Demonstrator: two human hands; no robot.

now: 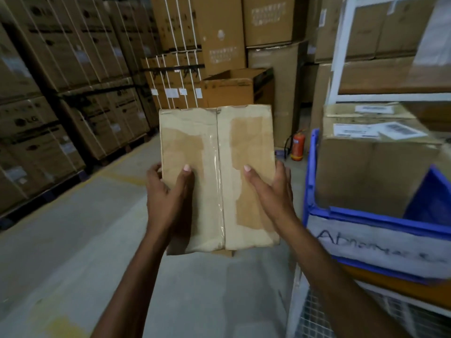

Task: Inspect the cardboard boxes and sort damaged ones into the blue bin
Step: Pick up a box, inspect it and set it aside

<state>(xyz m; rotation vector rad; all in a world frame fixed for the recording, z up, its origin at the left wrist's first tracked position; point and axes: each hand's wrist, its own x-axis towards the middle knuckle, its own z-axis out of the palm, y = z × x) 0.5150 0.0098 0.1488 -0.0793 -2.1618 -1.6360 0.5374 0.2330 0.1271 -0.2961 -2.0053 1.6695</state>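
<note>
Stacked strapped cartons (61, 98) fill the 9 to 11 o'clock side in several tiers; exact count not readable.

One small cardboard box (217, 176) at frame centre, held up in the air, taped face toward the camera. One strip of clear tape runs down its middle seam. Surface paper is peeled off in two large patches, one on each side of the seam; top edge ragged.

Two hands on the box. Left hand (168, 193) clasps the box's left edge at 8 o'clock, thumb on the front face, fingers wrapped behind. Right hand (273, 191) clasps the right edge at 4 o'clock, thumb on the front.

One open carton (234, 89) at 12 o'clock behind the held box. One red fire extinguisher (298, 146) on the floor at 2 o'clock.

One blue bin (341, 215) at 3 o'clock, on a white rack, with a white handwritten label; lettering blurred. One larger box (371, 167) sits inside it, carrying three white labels.
</note>
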